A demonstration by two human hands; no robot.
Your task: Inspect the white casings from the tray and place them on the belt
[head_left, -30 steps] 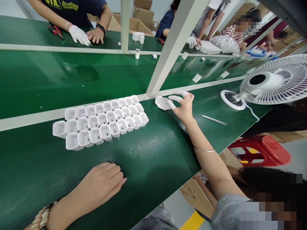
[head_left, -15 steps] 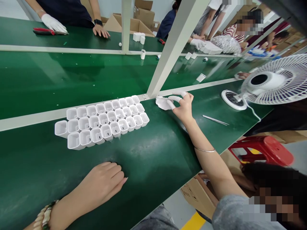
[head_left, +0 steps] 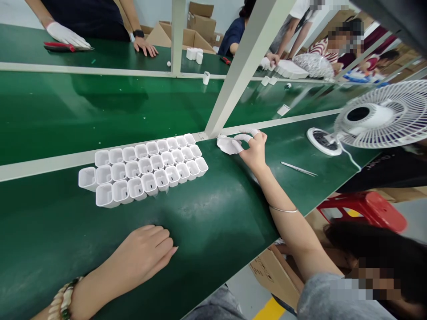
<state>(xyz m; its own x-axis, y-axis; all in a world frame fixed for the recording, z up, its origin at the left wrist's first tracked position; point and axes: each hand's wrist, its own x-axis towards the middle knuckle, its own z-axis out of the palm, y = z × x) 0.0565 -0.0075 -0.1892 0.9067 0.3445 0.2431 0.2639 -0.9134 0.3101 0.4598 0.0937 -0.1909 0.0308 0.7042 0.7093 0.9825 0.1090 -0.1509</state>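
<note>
My right hand (head_left: 252, 149), with white covers on its fingertips, reaches out to the foot of a pale metal post. Its thumb and a finger pinch the edge of a thin, crumpled white piece (head_left: 227, 145), whose material I cannot make out. Loosely closed, my left hand (head_left: 150, 251) rests knuckles-up on the green table (head_left: 213, 231); nothing shows in it. Beyond it, several white, square-mouthed plastic cups (head_left: 147, 171) stand upright in three packed rows along the rail. Small dark slots show inside some of them.
Metal tweezers (head_left: 299, 169) lie right of my arm, near a white fan (head_left: 362, 113). The post (head_left: 233, 84) rises from the rail. Co-workers stand across the line, with red-handled pliers (head_left: 63, 46) by a gloved hand. A red stool (head_left: 370, 211) and another person are at lower right.
Both my hands keep nearly the same place and pose. Pieces on the green belt beyond the rail have shifted slightly right. Across the line, a co-worker's hands by the white stack have moved.
</note>
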